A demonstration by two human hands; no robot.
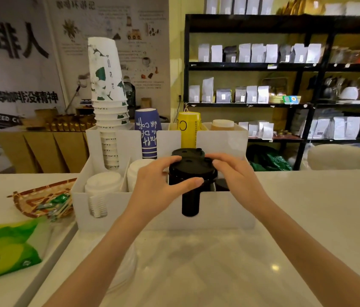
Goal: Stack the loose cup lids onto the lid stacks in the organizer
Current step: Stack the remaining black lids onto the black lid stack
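- Counted from left to right: one green packet (2, 251), one woven basket (30, 202) of sachets, one white organizer (152, 216), two white lid stacks, one black lid stack, four cup stacks in the rear slots, and two hands.
- The green packet lies well to the left of the left hand, on the counter (307, 207); the basket sits between it and the organizer.
- First white lid stack (102, 182) fills the front-left compartment, left of the left hand; its ribbed side shows through the front slot.
- Second white lid stack (137, 171) stands in the next compartment, partly hidden behind the left hand.
- Left hand (159, 185) is half curled, thumb laid across the front rim of the top black lid (191, 167), fingers over its far left edge.
- The black lid stack (190, 196) stands in the middle front compartment, between both hands, and shows through the front slot.
- Right hand (236, 176) is loosely curled, fingertips (216, 159) touching the right rim of the same lid; a firm grip cannot be confirmed.
- Beyond the hands, the rear slots hold a tall white-and-green cup stack (108, 91), a blue cup stack (148, 134), a yellow cup stack (189, 129) and a brown cup stack (222, 125).
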